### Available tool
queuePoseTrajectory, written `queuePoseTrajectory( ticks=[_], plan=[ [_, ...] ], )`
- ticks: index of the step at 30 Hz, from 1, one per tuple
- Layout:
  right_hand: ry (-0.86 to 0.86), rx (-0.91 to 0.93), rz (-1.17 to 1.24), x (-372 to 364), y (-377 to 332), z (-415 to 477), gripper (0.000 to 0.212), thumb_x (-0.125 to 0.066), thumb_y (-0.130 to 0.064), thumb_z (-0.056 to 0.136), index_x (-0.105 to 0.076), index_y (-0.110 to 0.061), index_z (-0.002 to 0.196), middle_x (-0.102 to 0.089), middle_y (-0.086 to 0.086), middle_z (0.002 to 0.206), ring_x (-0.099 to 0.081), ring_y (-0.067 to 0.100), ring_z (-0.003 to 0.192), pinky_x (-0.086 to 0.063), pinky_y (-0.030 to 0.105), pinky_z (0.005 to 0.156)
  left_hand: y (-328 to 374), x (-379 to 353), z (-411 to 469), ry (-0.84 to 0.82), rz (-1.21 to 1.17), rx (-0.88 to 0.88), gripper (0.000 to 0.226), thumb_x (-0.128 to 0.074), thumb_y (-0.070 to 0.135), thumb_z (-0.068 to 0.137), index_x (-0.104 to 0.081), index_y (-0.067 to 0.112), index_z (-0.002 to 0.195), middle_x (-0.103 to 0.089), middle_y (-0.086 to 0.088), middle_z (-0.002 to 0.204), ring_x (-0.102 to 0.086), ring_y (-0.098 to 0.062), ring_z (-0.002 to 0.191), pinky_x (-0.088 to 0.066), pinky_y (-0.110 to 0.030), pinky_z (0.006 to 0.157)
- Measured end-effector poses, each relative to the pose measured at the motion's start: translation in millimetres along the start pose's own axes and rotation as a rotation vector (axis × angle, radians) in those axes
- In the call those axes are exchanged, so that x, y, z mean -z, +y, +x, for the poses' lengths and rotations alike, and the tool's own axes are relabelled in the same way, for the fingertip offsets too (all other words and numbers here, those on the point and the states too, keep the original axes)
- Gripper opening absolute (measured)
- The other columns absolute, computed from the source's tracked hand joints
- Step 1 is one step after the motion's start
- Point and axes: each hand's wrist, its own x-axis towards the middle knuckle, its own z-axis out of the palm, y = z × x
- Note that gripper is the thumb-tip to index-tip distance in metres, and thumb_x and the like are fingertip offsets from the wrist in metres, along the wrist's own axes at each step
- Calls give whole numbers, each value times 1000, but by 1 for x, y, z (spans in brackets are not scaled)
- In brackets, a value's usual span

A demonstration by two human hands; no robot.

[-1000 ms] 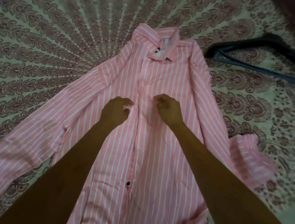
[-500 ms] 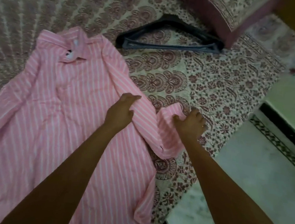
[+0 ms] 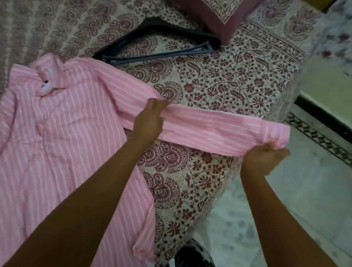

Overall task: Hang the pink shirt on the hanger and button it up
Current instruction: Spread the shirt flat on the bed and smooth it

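My left hand (image 3: 148, 120) pinches the sleeve (image 3: 213, 128) of the pink shirt (image 3: 54, 144) close to the shoulder. My right hand (image 3: 264, 155) is curled round the cuff end. The sleeve runs taut to the right between them, out over the edge of the bed (image 3: 217, 84). The rest of the shirt lies flat on the left, front up, collar at the far end. The dark hanger (image 3: 156, 51) lies on the bed just beyond the shoulder, with a pillow (image 3: 212, 7) at its far right end.
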Motion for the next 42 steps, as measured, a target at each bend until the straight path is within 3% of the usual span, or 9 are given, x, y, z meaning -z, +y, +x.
queuePoseTrajectory(
  ticks=[7, 11, 15, 20, 27, 32, 35, 38, 42],
  plan=[
    [-82, -93, -57, 4, 46, 25, 39, -39, -20, 97, -35, -1, 130, -45, 20, 132, -49, 36, 118, -39, 43, 95, 2, -39, -19, -261, 168, 49, 55, -53, 9, 86, -40, 21, 138, -18, -6, 156, -48, -33, 123, -41, -42, 100],
    [-214, 129, -389, -10, 58, 7, 67, -51, -28, 90, -19, -8, 144, -21, 17, 151, -23, 36, 138, -21, 47, 112, -24, -38, -38, -357, 273, 175, 59, -56, 17, 85, -37, 24, 141, -18, -11, 156, -29, -33, 138, -24, -47, 112],
    [-417, 473, -511, -21, 55, -25, 64, -49, -29, 91, -21, -11, 145, -13, 16, 155, -11, 34, 142, -9, 47, 115, -37, -31, -46, -484, 242, 172, 65, -56, 24, 84, -30, 29, 144, -15, -7, 157, -23, -30, 141, -21, -49, 113],
    [-683, 858, -481, -39, 40, -68, 53, -37, -26, 90, -34, -8, 139, -26, 15, 151, -19, 32, 142, -10, 47, 115, -47, -6, -55, -358, 181, 270, 67, -37, 39, 72, -42, 26, 138, -29, -7, 152, -34, -25, 137, -26, -42, 111],
    [-780, 1165, -398, -121, -32, -116, 51, -45, -17, 87, -39, -6, 137, -34, 18, 147, -29, 33, 137, -18, 47, 114, -104, 29, -50, -40, 236, 533, 59, -51, 30, 91, -28, 22, 144, -18, -13, 155, -21, -31, 141, -24, -48, 111],
    [-798, 1296, -380, -188, -72, -167, 54, -47, -19, 89, -32, -9, 140, -33, 15, 147, -28, 29, 137, -15, 41, 115, -147, 41, -29, -138, 193, 726, 66, -47, 48, 90, -15, 34, 146, -2, -7, 158, -4, -36, 144, -10, -61, 111],
    [-804, 1216, -516, -218, -87, -188, 59, -46, -29, 91, -24, -8, 142, -39, 17, 143, -32, 32, 134, -19, 43, 112, -175, 39, -33, -202, 64, 836, 81, -51, 62, 82, -5, 42, 145, 12, -3, 158, 7, -40, 143, -9, -69, 107],
    [-946, 940, -539, -242, -100, -192, 46, -43, -39, 94, -44, -6, 127, -58, 20, 120, -50, 35, 116, -33, 42, 104, -197, 35, -43, -225, 42, 827, 93, -55, 68, 74, 5, 48, 142, 23, -1, 155, 14, -42, 141, -13, -73, 105],
    [-1225, 325, 62, -250, -123, -173, 24, -58, -26, 89, -57, -12, 70, -56, 8, 71, -51, 19, 66, -42, 32, 72, -206, 32, -42, -291, 72, 784, 99, -54, 70, 72, 12, 47, 141, 29, -5, 153, 19, -46, 138, -11, -72, 105]
  ],
)
